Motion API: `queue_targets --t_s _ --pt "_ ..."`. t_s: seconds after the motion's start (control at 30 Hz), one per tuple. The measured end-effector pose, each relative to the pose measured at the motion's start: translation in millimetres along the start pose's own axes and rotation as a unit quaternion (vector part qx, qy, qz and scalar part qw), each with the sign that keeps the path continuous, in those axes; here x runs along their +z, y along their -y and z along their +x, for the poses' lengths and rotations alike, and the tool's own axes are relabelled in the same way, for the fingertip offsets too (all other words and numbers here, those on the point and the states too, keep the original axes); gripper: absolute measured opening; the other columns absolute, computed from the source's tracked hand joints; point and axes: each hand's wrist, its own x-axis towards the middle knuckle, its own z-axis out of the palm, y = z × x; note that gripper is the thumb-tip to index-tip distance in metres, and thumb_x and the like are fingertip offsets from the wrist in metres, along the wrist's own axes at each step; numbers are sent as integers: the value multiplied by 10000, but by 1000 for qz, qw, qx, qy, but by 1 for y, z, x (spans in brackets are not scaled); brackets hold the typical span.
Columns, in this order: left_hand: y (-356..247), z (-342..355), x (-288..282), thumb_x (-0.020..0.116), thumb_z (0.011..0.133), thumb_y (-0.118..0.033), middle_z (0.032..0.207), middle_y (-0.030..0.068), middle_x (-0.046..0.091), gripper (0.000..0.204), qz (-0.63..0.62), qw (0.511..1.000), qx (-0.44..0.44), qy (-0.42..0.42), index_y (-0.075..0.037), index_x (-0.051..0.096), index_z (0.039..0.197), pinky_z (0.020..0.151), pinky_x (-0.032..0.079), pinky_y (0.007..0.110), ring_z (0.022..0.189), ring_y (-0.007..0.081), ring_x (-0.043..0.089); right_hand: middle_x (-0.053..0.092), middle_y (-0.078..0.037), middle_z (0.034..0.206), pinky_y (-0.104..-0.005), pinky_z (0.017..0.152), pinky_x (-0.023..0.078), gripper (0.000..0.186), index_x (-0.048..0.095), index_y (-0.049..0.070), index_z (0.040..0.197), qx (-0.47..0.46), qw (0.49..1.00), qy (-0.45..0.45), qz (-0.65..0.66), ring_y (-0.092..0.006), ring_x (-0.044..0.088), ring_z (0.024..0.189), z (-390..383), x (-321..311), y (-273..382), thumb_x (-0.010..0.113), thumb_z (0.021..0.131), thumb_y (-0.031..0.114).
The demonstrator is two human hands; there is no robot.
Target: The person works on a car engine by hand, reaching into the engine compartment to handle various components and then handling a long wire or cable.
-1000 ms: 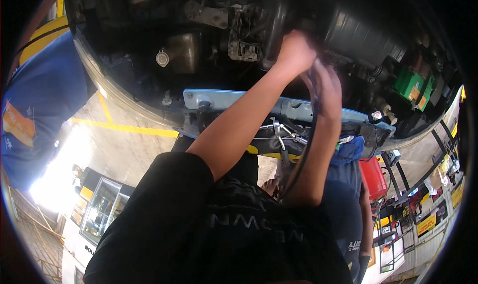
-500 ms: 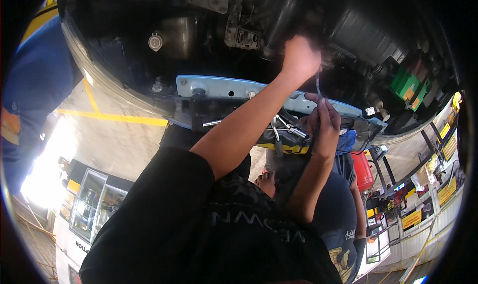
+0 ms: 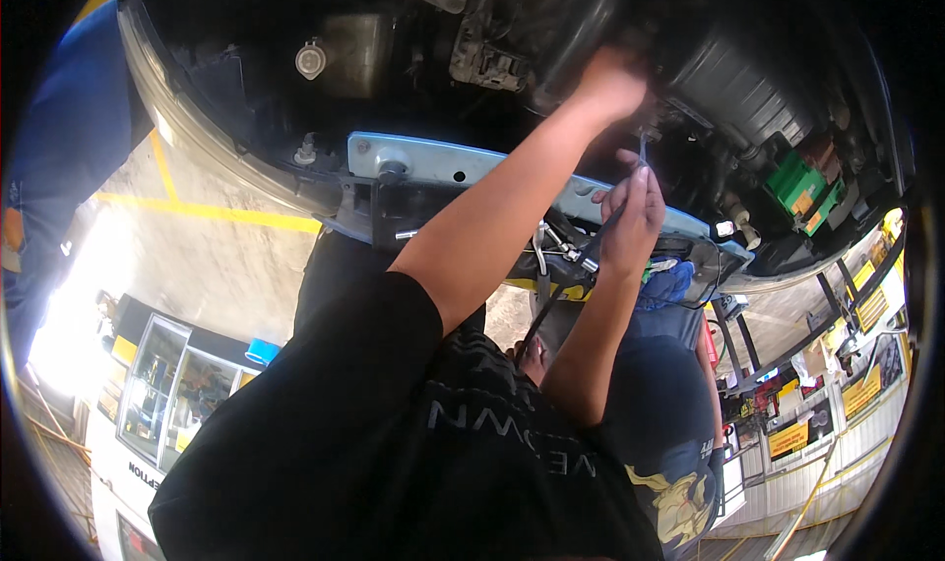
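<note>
Deep in a car's dark engine bay, my left hand [image 3: 612, 87] is curled and blurred, with its fingers hidden among the parts. Just below it, my right hand [image 3: 633, 205] pinches a long slim rod-like tool [image 3: 643, 151] whose thin metallic end points up toward the left hand. What looks like its dark length trails from the right hand down past the front panel. The light-blue crossmember [image 3: 433, 157] runs under my left forearm. Socket wrenches [image 3: 551, 249] lie along the front edge, close to my right wrist.
A blue cloth [image 3: 669, 285] hangs over the front edge. A green box-shaped part [image 3: 799, 185] and a capped reservoir [image 3: 311, 61] sit in the bay. One person in a dark shirt [image 3: 658, 389] stands close at right; another in blue [image 3: 69, 148] is at left.
Both hands have shifted slightly up and right in the view. My right hand has come up along with the slim tool, nearer the left hand. The whole view has shifted a little.
</note>
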Motion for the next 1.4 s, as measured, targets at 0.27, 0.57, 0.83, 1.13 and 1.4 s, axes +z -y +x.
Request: queue_targets --t_s 0.27,0.57,0.83,1.13,1.4 --pt "-22 13 6 489 886 -330 989 66 647 336 -250 955 -158 36 -72 598 1071 835 465 360 901 188 597 361 43 554 -245 589 468 332 598 -22 1145 1 1000 -23 -21 -42 358 492 18 -13 -6 376 1048 205" --pt "-28 29 13 480 961 -348 1218 127 624 448 -335 921 -197 32 -18 554 1254 962 453 386 1086 259 588 302 59 511 -260 593 452 303 585 7 1000 62 996 61 36 -54 313 428 15 -31 5 403 1039 246" --pt "-21 22 13 571 959 -332 1258 115 591 486 -255 957 -133 -30 -16 511 1324 913 461 329 1109 209 570 338 47 521 -256 603 469 290 582 -5 1012 19 996 -25 84 -55 334 431 31 -20 -3 395 1044 215" --pt "-30 7 17 519 976 -403 1387 144 518 568 -202 967 -152 -25 -4 474 1379 1082 314 323 1295 254 458 326 51 512 -256 591 463 287 577 -10 1000 21 987 -38 155 -51 320 418 23 -18 -7 395 1045 207" --pt "-24 5 14 455 994 -289 1160 67 649 320 -388 908 -155 41 -78 594 1190 957 442 340 1081 195 588 361 57 514 -235 589 463 285 590 5 995 35 994 10 98 -42 344 422 17 -31 -20 399 1044 212"
